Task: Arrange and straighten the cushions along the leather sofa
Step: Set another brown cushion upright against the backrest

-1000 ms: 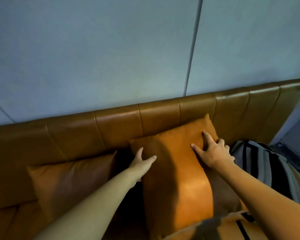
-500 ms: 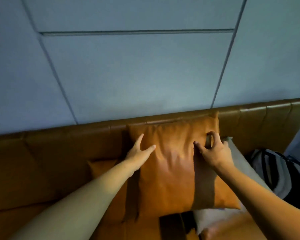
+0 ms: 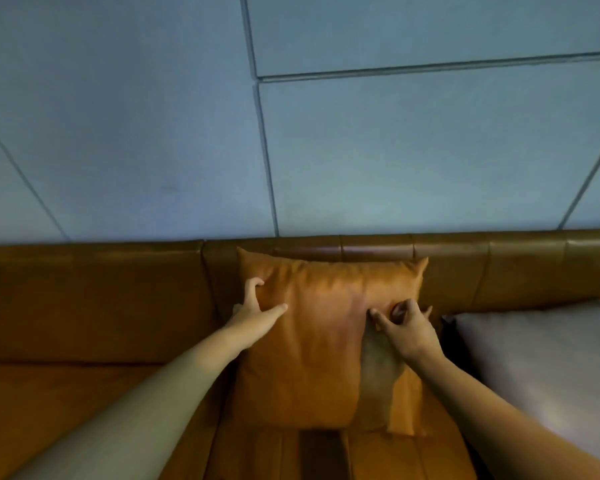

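Both hands [image 3: 257, 315] pinch — orange cushion [image 3: 321, 344].

A pale blue-grey wall [image 3: 413, 161] fills the upper half of the view, split into large flat panels by thin dark seams [image 3: 267, 157]: one runs nearly upright near the middle, one crosses level at the upper right, and slanted ones cut the far left and far right. The light is dim and cool, soft on the wall, with a faint sheen low on the central panels.
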